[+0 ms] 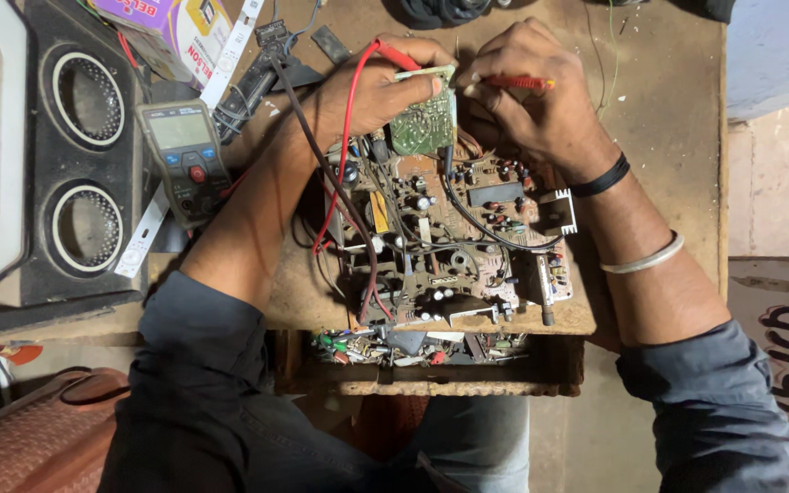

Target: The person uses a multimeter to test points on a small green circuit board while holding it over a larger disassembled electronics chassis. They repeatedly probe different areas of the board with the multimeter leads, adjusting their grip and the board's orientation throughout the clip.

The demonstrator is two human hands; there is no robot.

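While the left hand (385, 87) pinches a small green circuit board (424, 120) between thumb and fingers, it also keeps a red probe (396, 56) under the fingers, so its grip is closed on both things at once. The small board stands upright at the far edge of a large brown circuit board (454, 242), which lies flat on the wooden table (668, 110); it seems to be held like this so its solder side faces the person and does not move under the tip. The right hand (527, 87) is closed around a second red probe (515, 82), held like a pen, with the tip directed to the top edge of the small board. If the tip really touches the board, one cannot tell.

A red wire (347, 151) and a black wire (321, 164) run from the hands over the left forearm, in the direction of a multimeter (184, 155), which lies on the table just beside the left arm with its screen up, probably so it can be read easily. Further to the left stands a black speaker box (84, 155) with two round openings. Below the table edge, an open drawer (431, 361) holds many small electronic parts, near to the person's lap.
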